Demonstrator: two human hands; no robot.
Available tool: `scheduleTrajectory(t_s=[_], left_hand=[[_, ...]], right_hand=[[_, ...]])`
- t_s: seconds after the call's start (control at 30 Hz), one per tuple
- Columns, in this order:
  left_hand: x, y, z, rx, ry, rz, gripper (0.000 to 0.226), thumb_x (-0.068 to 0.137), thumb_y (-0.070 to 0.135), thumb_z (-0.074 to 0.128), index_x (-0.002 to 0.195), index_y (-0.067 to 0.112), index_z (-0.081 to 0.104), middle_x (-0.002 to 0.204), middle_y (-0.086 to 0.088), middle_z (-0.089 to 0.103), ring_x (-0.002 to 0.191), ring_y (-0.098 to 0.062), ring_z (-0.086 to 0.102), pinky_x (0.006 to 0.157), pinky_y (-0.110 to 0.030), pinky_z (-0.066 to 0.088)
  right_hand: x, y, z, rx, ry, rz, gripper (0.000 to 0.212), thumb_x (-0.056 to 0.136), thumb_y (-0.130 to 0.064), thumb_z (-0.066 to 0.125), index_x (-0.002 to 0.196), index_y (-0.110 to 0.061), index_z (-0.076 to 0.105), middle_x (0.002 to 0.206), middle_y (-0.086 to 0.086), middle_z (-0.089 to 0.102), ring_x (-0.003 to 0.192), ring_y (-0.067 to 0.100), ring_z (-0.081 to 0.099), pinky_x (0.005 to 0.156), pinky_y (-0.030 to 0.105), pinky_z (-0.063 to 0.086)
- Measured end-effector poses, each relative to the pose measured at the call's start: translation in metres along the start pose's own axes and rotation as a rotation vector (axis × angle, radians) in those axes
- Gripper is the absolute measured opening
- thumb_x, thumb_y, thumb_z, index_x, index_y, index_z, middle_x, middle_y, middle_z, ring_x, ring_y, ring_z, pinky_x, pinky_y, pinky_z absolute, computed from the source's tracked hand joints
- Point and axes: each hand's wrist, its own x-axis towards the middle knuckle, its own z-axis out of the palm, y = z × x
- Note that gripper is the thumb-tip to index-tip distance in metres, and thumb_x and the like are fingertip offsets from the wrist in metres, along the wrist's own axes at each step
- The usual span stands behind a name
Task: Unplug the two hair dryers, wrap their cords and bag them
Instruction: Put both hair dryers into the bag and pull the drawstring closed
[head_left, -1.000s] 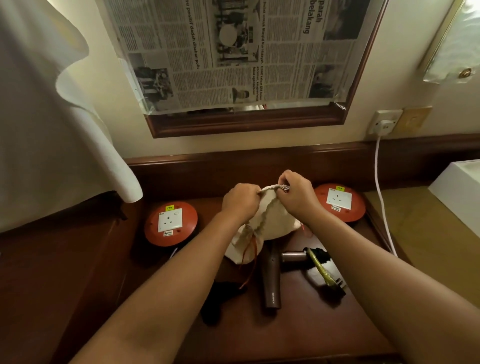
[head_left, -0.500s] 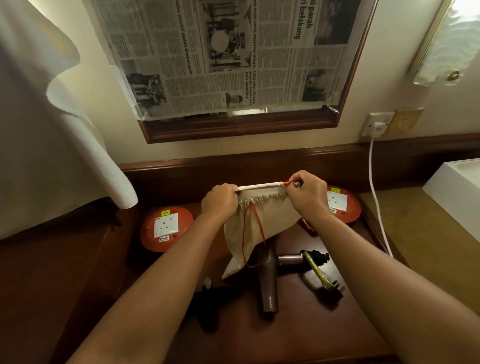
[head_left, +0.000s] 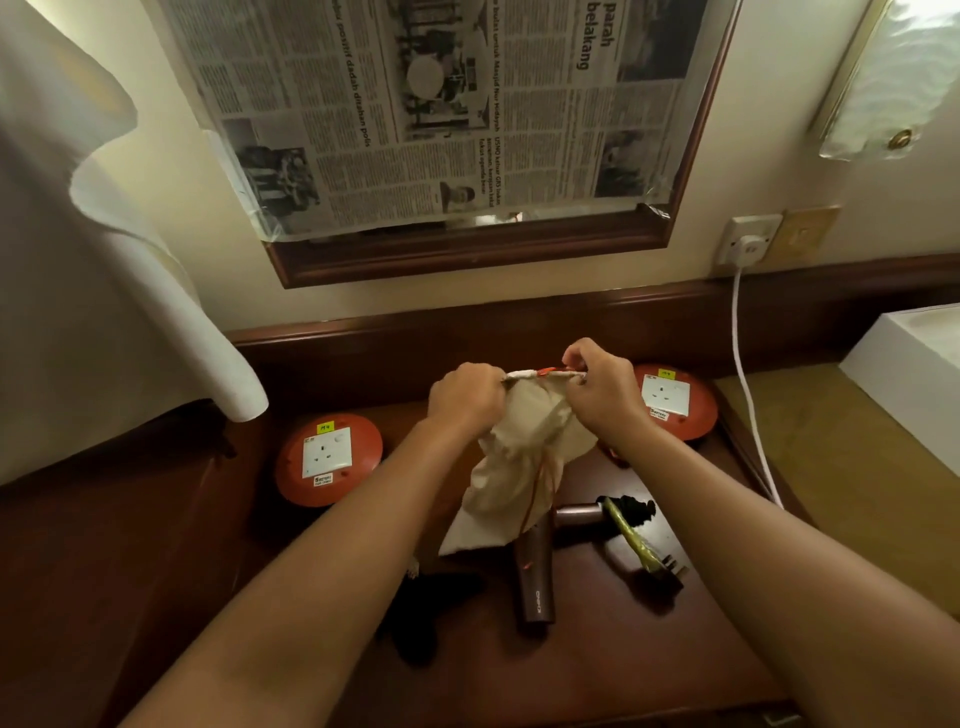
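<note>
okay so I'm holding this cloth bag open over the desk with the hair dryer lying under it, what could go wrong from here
1. Both the left hand and the right hand grip the cloth bag at its mouth, so no hand is free to lift the brown hair dryer.
2. The bag's orange drawstring dangles onto the dryer and could snag.
3. The plug lies loose beside the dryer and may catch on the bag's rim.

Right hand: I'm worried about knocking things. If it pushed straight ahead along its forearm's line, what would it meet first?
Probably the wooden backboard behind the desk; the right hand, gripping the cloth bag, points up-left toward it. Depth is uncertain.
</note>
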Motion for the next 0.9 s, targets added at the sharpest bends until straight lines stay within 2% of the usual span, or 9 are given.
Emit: scheduleTrajectory(t_s=[0.13, 0.2, 0.3, 0.37, 0.43, 0.5, 0.57, 0.67, 0.9], left_hand=[[0.002, -0.018, -0.004, -0.027, 0.042, -0.053, 0.024, 0.090, 0.021, 0.043, 0.085, 0.023, 0.066, 0.094, -0.008, 0.066, 0.093, -0.034, 0.061, 0.074, -0.036, 0.045], [0.004, -0.014, -0.003, -0.066, 0.055, -0.065, 0.025, 0.092, 0.022, 0.043, 0.089, 0.021, 0.068, 0.096, -0.009, 0.067, 0.093, -0.034, 0.061, 0.073, -0.036, 0.044], [0.006, -0.005, -0.002, -0.137, 0.074, -0.055, 0.028, 0.095, 0.027, 0.042, 0.077, 0.021, 0.063, 0.084, -0.006, 0.063, 0.087, -0.031, 0.061, 0.068, -0.034, 0.044], [0.007, -0.002, 0.001, -0.163, 0.087, -0.012, 0.028, 0.095, 0.027, 0.042, 0.071, 0.022, 0.056, 0.076, -0.002, 0.057, 0.082, -0.030, 0.061, 0.064, -0.033, 0.043], [0.006, 0.003, 0.004, -0.182, 0.106, 0.040, 0.024, 0.094, 0.024, 0.043, 0.076, 0.018, 0.059, 0.075, -0.001, 0.058, 0.079, -0.028, 0.062, 0.062, -0.033, 0.045], [0.004, 0.005, 0.005, -0.179, 0.126, 0.074, 0.021, 0.092, 0.021, 0.045, 0.091, 0.017, 0.066, 0.084, -0.001, 0.062, 0.082, -0.025, 0.061, 0.064, -0.034, 0.047], [0.004, -0.003, 0.008, -0.131, 0.132, 0.069, 0.026, 0.091, 0.020, 0.046, 0.106, 0.019, 0.067, 0.098, -0.001, 0.061, 0.089, -0.023, 0.059, 0.066, -0.033, 0.044], [0.002, -0.025, 0.012, -0.013, 0.100, -0.027, 0.029, 0.093, 0.020, 0.040, 0.109, 0.017, 0.064, 0.107, -0.006, 0.061, 0.096, -0.029, 0.058, 0.069, -0.035, 0.041], [-0.005, -0.034, 0.012, -0.007, 0.006, -0.237, 0.034, 0.097, 0.028, 0.038, 0.127, 0.014, 0.047, 0.124, -0.010, 0.052, 0.109, -0.031, 0.053, 0.076, -0.039, 0.039]], right_hand=[[0.001, 0.011, -0.015, 0.004, 0.109, 0.074, 0.012, 0.080, 0.000, 0.057, 0.084, -0.011, 0.054, 0.073, 0.001, 0.056, 0.059, 0.011, 0.047, 0.047, 0.022, 0.036], [0.004, 0.012, -0.014, 0.049, 0.117, 0.136, 0.016, 0.081, 0.001, 0.055, 0.089, -0.014, 0.055, 0.080, 0.002, 0.057, 0.066, 0.013, 0.050, 0.050, 0.021, 0.038], [0.010, 0.010, -0.010, -0.017, -0.170, 0.174, 0.052, 0.078, 0.004, 0.059, 0.122, -0.021, 0.048, 0.120, 0.006, 0.052, 0.110, 0.022, 0.050, 0.073, 0.024, 0.048], [0.010, 0.003, -0.006, -0.133, -0.404, 0.118, 0.075, 0.076, -0.006, 0.066, 0.140, -0.026, 0.033, 0.136, 0.007, 0.040, 0.126, 0.026, 0.037, 0.096, 0.039, 0.045], [0.008, -0.005, 0.002, -0.207, -0.435, 0.026, 0.060, 0.083, -0.019, 0.063, 0.137, -0.027, 0.038, 0.125, 0.004, 0.050, 0.116, 0.024, 0.048, 0.093, 0.042, 0.048], [0.009, -0.012, 0.007, -0.249, -0.324, -0.026, 0.025, 0.092, -0.019, 0.047, 0.115, -0.022, 0.058, 0.100, 0.003, 0.062, 0.091, 0.025, 0.061, 0.075, 0.042, 0.054], [0.010, -0.014, 0.005, -0.302, -0.210, -0.020, 0.026, 0.092, -0.014, 0.038, 0.098, -0.019, 0.063, 0.086, 0.004, 0.062, 0.077, 0.026, 0.059, 0.066, 0.039, 0.052], [0.013, -0.008, -0.006, -0.368, -0.091, -0.007, 0.021, 0.088, -0.010, 0.043, 0.089, -0.014, 0.063, 0.079, 0.004, 0.059, 0.071, 0.025, 0.055, 0.058, 0.032, 0.046], [0.009, -0.008, 0.001, -0.365, -0.068, 0.126, 0.020, 0.086, -0.010, 0.047, 0.080, -0.012, 0.065, 0.071, 0.004, 0.057, 0.064, 0.023, 0.053, 0.056, 0.028, 0.039]])
